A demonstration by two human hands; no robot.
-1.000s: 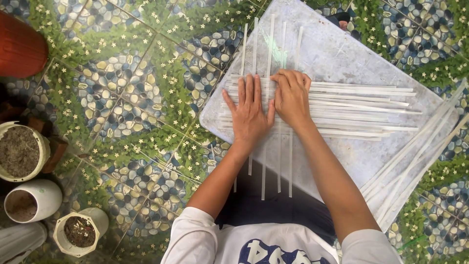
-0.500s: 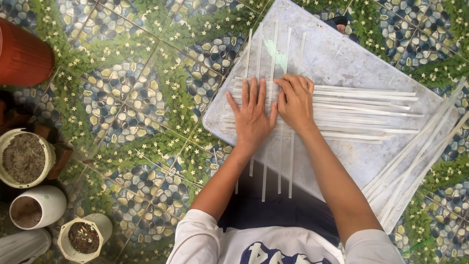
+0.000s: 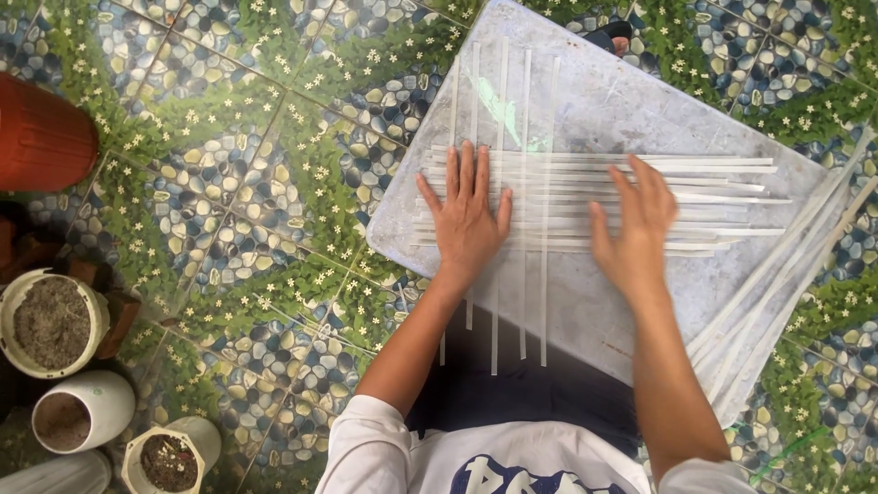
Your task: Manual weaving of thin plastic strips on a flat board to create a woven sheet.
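Note:
Several long white strips lie crossed in a woven mat on a grey board. My left hand lies flat, fingers spread, pressing on the left part of the weave. My right hand is open and blurred, hovering over or touching the horizontal strips to the right of the vertical ones. It holds nothing. The vertical strips stick out past the board's near edge over my dark-clothed lap.
A bundle of loose white strips lies along the board's right edge. On the patterned tile floor at left stand a red pot and three white pots of soil.
My right hand has slid from beside the left hand out to the right along the horizontal strips. The left hand stays pressed on the weave.

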